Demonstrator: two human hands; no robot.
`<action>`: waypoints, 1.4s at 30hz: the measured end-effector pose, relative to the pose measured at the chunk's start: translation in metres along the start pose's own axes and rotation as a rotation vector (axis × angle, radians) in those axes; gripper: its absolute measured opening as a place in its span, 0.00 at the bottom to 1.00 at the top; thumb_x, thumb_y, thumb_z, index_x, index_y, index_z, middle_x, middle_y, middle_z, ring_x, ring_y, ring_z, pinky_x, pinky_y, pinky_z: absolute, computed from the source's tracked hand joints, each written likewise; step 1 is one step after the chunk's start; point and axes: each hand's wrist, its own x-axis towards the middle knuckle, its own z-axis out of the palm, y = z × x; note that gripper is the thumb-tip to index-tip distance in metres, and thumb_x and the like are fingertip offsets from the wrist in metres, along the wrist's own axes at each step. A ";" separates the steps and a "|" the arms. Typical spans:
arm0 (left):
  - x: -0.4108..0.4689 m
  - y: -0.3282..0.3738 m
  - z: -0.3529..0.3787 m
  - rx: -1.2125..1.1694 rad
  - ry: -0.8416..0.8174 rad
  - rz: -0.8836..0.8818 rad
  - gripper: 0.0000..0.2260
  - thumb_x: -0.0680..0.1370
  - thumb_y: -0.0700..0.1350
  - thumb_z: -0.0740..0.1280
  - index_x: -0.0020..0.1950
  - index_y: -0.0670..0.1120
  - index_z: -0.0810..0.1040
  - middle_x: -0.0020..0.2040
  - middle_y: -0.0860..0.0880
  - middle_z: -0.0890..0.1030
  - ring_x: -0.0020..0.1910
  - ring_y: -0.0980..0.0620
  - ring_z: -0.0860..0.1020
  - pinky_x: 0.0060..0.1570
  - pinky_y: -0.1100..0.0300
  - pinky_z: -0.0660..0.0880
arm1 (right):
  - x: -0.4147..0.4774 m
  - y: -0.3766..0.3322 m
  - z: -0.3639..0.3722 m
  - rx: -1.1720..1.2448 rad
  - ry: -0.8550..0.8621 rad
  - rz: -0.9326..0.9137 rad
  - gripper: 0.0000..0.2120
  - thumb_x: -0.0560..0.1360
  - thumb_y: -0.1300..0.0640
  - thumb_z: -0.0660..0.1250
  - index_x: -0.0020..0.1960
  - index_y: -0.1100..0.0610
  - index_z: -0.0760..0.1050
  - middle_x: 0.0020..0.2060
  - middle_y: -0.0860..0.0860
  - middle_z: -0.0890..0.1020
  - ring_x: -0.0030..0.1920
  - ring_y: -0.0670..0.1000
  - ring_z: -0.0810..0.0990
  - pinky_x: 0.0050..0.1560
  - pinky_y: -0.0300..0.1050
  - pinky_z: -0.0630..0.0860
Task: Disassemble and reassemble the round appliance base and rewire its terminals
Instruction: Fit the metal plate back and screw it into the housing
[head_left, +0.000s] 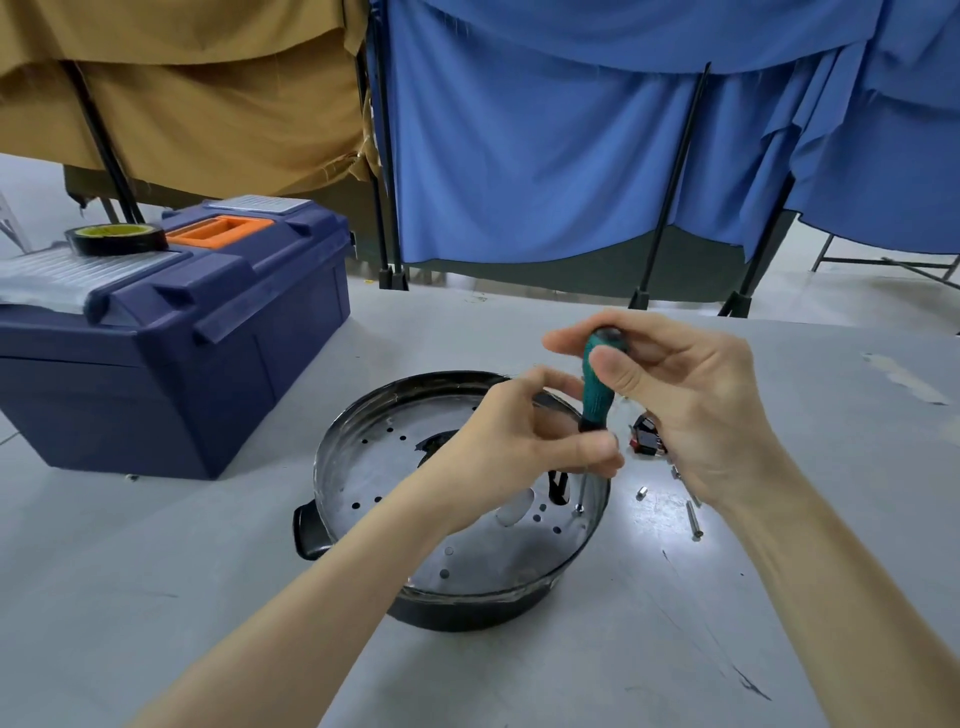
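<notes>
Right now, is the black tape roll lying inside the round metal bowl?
No, the tape roll sits on the lid of the blue toolbox, well apart from the round base.

right hand (691, 395) grips screwdriver (597, 387) | left hand (511, 447) pinches it | tip inside base (363, 467)

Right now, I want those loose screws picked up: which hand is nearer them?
Right. The right hand, gripping the screwdriver handle, is right beside the screws; the left hand pinches the shaft over the base, further left.
</notes>
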 end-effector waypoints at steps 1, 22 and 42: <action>0.001 0.000 0.003 -0.001 0.029 0.003 0.10 0.76 0.38 0.71 0.55 0.39 0.74 0.43 0.40 0.85 0.45 0.42 0.85 0.45 0.62 0.79 | -0.002 0.000 0.003 -0.035 0.073 -0.014 0.14 0.69 0.58 0.74 0.51 0.65 0.80 0.46 0.56 0.86 0.50 0.56 0.85 0.52 0.47 0.81; 0.007 -0.002 0.006 0.003 -0.084 -0.035 0.08 0.83 0.37 0.60 0.52 0.39 0.80 0.41 0.42 0.84 0.47 0.40 0.84 0.56 0.49 0.80 | -0.005 -0.015 -0.004 -0.433 0.218 0.056 0.15 0.71 0.50 0.73 0.47 0.62 0.81 0.36 0.53 0.86 0.37 0.52 0.86 0.43 0.51 0.82; -0.001 -0.004 -0.014 -0.077 -0.136 -0.029 0.07 0.82 0.34 0.60 0.54 0.36 0.78 0.45 0.39 0.83 0.50 0.41 0.83 0.56 0.52 0.79 | -0.005 -0.017 0.005 -0.175 -0.075 0.077 0.20 0.75 0.56 0.69 0.66 0.50 0.76 0.52 0.47 0.86 0.52 0.50 0.85 0.45 0.35 0.80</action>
